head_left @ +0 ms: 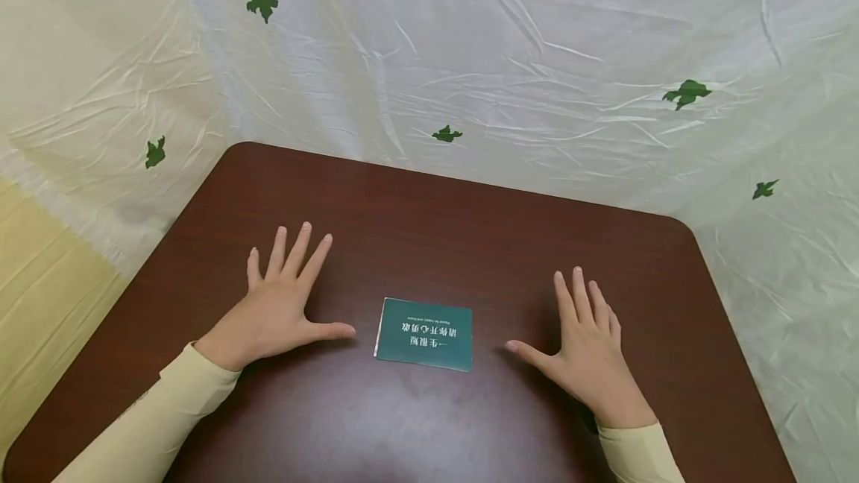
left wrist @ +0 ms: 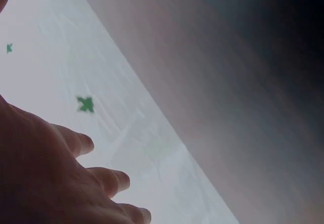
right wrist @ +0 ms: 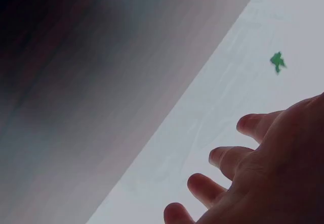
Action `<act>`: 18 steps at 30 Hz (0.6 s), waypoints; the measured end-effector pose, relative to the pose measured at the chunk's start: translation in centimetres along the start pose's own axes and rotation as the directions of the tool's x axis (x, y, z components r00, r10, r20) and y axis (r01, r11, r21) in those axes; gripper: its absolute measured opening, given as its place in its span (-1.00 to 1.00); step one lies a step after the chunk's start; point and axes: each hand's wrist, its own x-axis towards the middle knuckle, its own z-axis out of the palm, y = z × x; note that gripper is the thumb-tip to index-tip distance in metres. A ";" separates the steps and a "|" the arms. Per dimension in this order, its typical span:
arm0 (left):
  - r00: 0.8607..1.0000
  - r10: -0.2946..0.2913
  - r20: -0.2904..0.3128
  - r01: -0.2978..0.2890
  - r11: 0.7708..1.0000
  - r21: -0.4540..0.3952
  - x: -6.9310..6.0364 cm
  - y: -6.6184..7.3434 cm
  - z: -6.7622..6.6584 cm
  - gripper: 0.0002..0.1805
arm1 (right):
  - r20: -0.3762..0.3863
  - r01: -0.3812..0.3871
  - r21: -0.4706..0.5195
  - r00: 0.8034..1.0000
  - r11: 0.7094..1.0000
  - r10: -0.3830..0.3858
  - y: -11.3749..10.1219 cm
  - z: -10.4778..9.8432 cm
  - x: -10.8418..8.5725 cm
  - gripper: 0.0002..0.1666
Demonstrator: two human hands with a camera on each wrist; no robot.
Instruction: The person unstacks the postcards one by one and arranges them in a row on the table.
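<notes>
Green, the card (head_left: pixel 423 334) lay on the table (head_left: pixel 416 222), its long axis roughly side to side, between a spread, empty left hand (head_left: pixel 275 315) and a spread, empty right hand (head_left: pixel 587 356), the left nearer

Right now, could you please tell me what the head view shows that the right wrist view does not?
Only the head view shows the green card, the left hand and the cream sleeves. Only the right wrist view gives a close, dim look at the right hand. Both show that hand, the table and the white cloth with green patches.
</notes>
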 end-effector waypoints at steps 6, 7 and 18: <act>0.994 0.099 0.041 -0.097 0.994 -0.050 1.4 2.7 0.2 0.58 | 0.076 0.065 0.022 0.995 0.998 -0.066 -2.4 0.7 0.8 0.59; 0.992 0.114 0.048 -0.111 0.992 -0.063 1.6 3.1 0.2 0.59 | 0.093 0.077 0.026 0.993 0.997 -0.079 -2.9 0.8 0.9 0.60; 0.947 0.259 0.191 -0.241 0.964 -0.111 3.2 6.8 0.7 0.60 | 0.203 0.241 0.084 0.946 0.967 -0.253 -8.5 1.4 2.5 0.63</act>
